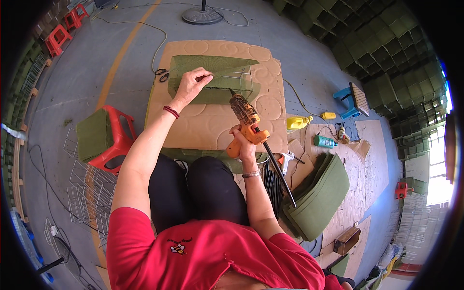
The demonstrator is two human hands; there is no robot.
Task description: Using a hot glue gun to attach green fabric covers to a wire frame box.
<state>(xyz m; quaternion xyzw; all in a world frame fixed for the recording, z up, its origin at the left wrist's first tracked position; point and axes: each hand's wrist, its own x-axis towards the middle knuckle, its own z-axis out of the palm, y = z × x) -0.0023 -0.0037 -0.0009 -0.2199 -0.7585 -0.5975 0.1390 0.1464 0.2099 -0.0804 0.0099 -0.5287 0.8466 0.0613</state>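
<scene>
My right hand (pixel 245 140) is wrapped round the handle of an orange hot glue gun (pixel 252 129). Its front is smeared dark brown, and a long black glue stick (pixel 280 174) runs out of its back. The nozzle points away from me, at the edge of a green fabric piece (pixel 217 67) fitted about a thin wire frame (pixel 240 75). Above that fabric my left hand (pixel 193 84) is closed in a pinch; what lies between its fingertips is too small to make out. Both fabric and frame rest on a cardboard sheet (pixel 186 137) before my knees.
Black scissors (pixel 162 74) lie at the cardboard's left edge. A red stool (pixel 116 137) stands left, beside wire frames (pixel 89 193). To the right are stacked green sheets (pixel 316 198), a white glue gun (pixel 286 160), a yellow bottle (pixel 298 122) and a blue stool (pixel 352 100). Green boxes (pixel 372 43) are piled behind.
</scene>
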